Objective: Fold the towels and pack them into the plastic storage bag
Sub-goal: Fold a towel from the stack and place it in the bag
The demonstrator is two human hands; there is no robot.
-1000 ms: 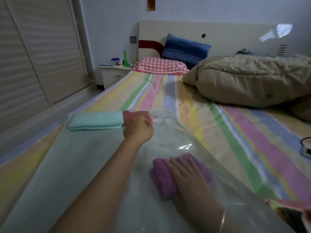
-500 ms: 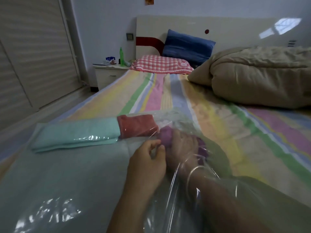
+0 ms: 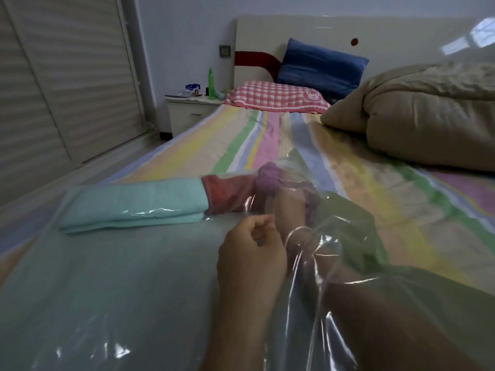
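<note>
Here, storage bag [image 3: 107,290] holding teal towel [image 3: 134,204], red towel [image 3: 227,191], purple towel [image 3: 267,174], right hand [image 3: 290,207] inside, grip unclear, left hand [image 3: 249,258] pinching it

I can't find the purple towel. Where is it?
In the head view, mid-frame, the purple towel sits inside the bag at its far end, just right of the red towel, touching the right hand.

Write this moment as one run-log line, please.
step: packing | left hand pinches clear plastic storage bag | right hand inside bag on rolled purple towel, beside folded red towel and folded teal towel
</note>
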